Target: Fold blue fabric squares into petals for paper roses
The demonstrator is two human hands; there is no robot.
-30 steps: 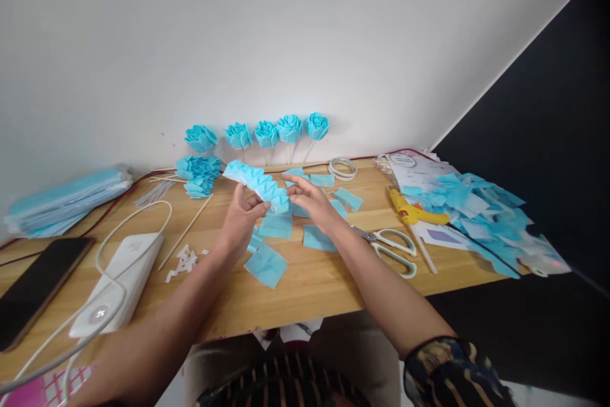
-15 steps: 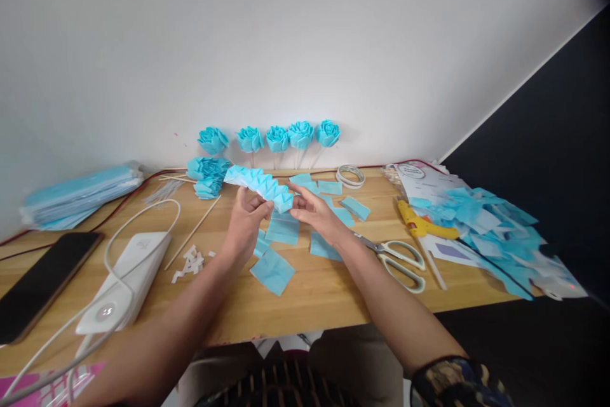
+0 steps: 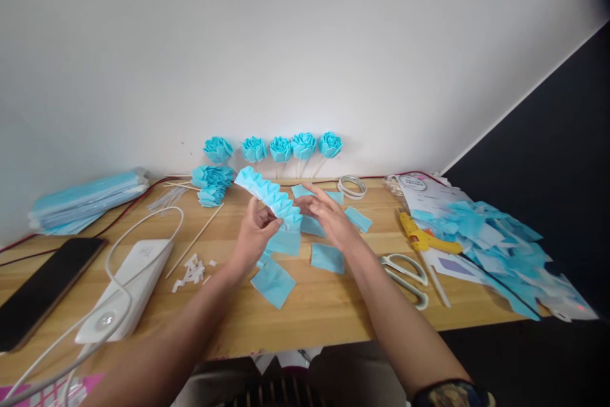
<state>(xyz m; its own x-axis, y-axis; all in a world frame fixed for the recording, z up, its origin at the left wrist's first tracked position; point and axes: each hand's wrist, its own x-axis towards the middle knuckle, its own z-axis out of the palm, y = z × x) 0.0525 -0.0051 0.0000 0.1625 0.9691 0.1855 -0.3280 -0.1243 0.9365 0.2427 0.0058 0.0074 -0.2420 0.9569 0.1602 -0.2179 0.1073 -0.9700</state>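
Note:
A strip of light blue fabric petals, folded in a zigzag row, is raised above the table. My left hand pinches its lower edge near the right end. Just right of the strip, my right hand has its fingers extended and apart, with nothing visible in it. Beneath and around my hands lie loose blue fabric squares. Behind the strip to the left are more folded petal strips. Finished blue flowers on sticks stand along the wall.
On the right lie scissors, partly behind my forearm, a yellow glue gun and a heap of blue scraps. A tape roll is at the back. To the left are a white power strip, a phone and stacked masks.
My right hand has come off the strip's right end and opened. The strip now tilts more, its left end higher, still in my left hand. The view has shifted slightly.

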